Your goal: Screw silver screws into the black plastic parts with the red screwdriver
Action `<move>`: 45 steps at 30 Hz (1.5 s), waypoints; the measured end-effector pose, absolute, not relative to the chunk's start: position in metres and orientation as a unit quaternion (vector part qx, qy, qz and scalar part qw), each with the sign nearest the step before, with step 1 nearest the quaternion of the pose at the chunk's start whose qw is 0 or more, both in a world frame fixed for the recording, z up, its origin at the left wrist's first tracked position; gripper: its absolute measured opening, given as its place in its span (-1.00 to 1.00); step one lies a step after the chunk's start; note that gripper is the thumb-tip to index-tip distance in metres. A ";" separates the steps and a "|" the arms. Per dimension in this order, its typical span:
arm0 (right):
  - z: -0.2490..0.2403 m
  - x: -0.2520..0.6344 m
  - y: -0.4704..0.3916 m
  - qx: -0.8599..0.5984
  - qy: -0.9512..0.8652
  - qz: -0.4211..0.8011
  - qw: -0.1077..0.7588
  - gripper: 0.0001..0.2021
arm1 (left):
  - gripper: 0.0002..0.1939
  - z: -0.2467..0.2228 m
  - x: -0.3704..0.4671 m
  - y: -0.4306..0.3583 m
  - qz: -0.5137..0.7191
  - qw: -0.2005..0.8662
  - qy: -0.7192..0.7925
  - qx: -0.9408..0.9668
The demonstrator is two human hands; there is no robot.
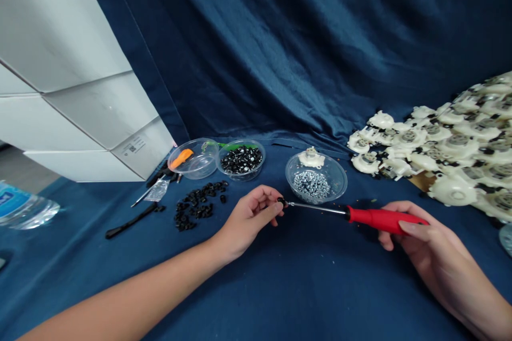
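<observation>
My right hand (416,232) is wrapped round the red handle of a screwdriver (384,219), whose metal shaft points left. Between the thumb and fingers of my left hand (256,210) is a small black part (282,201), and the screwdriver's tip meets it there. Whether a screw sits at the tip is too small to tell. Just behind the shaft stands a clear bowl of silver screws (312,185), with a cream plastic housing (311,157) resting at its far side. Loose black parts (196,208) lie in a pile left of my left hand.
A clear bowl of black parts (241,161) stands beside another clear bowl (198,162) with an orange object in it. Cream housings (456,138) are heaped at the right. White boxes (76,64) and a water bottle (26,206) are at the left. A blue curtain (256,37) hangs behind.
</observation>
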State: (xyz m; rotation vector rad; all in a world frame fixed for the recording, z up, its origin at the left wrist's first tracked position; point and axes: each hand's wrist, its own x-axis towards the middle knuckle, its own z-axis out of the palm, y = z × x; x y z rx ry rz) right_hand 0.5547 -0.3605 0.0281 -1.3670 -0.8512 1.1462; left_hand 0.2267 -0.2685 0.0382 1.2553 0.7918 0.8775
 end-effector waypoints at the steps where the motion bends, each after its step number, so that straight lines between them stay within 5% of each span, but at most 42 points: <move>1: 0.029 0.554 -0.361 -0.578 -0.360 0.485 0.549 -0.63 | -0.77 0.038 0.226 -0.269 0.386 0.650 0.348 0.554; 45: 0.011 0.573 -0.356 -0.551 -0.452 0.473 0.519 -0.65 | -0.72 0.033 0.225 -0.266 0.372 0.608 0.391 0.582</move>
